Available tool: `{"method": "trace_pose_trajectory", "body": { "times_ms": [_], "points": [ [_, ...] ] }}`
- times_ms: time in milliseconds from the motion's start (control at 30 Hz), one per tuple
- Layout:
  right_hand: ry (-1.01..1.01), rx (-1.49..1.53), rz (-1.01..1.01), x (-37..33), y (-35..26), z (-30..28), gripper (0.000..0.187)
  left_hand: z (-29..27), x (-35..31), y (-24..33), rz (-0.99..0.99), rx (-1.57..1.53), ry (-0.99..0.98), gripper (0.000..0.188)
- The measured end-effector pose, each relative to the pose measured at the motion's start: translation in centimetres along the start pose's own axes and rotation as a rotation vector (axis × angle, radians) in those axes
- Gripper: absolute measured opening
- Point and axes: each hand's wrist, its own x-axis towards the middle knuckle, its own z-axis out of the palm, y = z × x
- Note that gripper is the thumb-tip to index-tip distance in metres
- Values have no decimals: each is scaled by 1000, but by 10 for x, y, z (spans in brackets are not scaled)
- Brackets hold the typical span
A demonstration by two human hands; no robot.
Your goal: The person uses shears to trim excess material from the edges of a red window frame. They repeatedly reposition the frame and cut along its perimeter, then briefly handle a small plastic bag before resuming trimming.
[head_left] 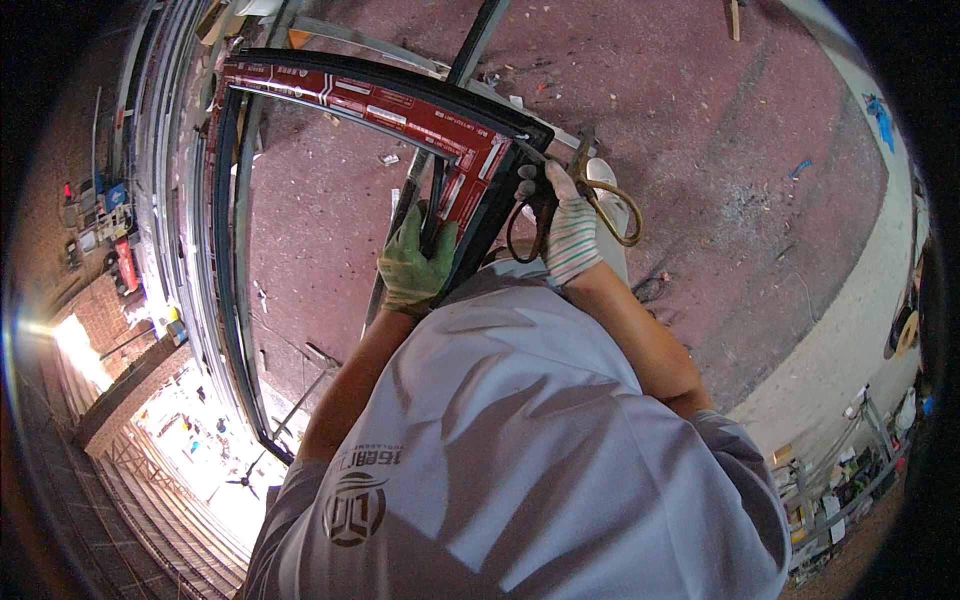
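Far to the left, a stack of long grey metal frames point(165, 180) stood on edge, with small cluttered things beside it that were too tiny to make out. Next came the big dark window frame with red protective film on its bars point(370, 100). It stood up on the reddish dusty floor point(720, 150), and its top corner was right in front of the person. A thin grey metal bar point(470, 45) ran behind that corner and up out of view.

The left hand in a green glove point(412, 262) was closed around the dark side bar of the frame, just under the red corner. The fingers were wrapped tight on it.

The right hand in a white striped glove point(568, 228) was closed on the old yellow-handled scissors point(590, 195). The tip of the scissors touched the outer edge of the frame's corner. One handle loop hung out to the right of the hand.

The person's light grey shirt point(520, 450) filled the bottom and hid the lower part of the frame. Scraps and white dust lay on the floor further right, beside a pale curved strip of ground point(850, 330). At the far right edge stood a rack with small bottles point(870, 440).
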Motion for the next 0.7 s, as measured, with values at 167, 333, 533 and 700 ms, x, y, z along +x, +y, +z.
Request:
{"method": "trace_pose_trajectory", "body": {
  "times_ms": [167, 333, 533, 700],
  "points": [
    [-48, 101, 46, 4, 3, -4, 28, -1, 0, 3, -6, 39, -20, 49],
    [-48, 132, 40, 3, 5, -6, 28, 1, -1, -1, 35, 43, 21, 49],
    [61, 120, 56, -2, 6, 3, 30, 0, -1, 3, -34, -4, -24, 48],
    [69, 26, 9, 0, 1, 2, 34, -3, 2, 8, -77, -20, -59, 48]
  ]
}}
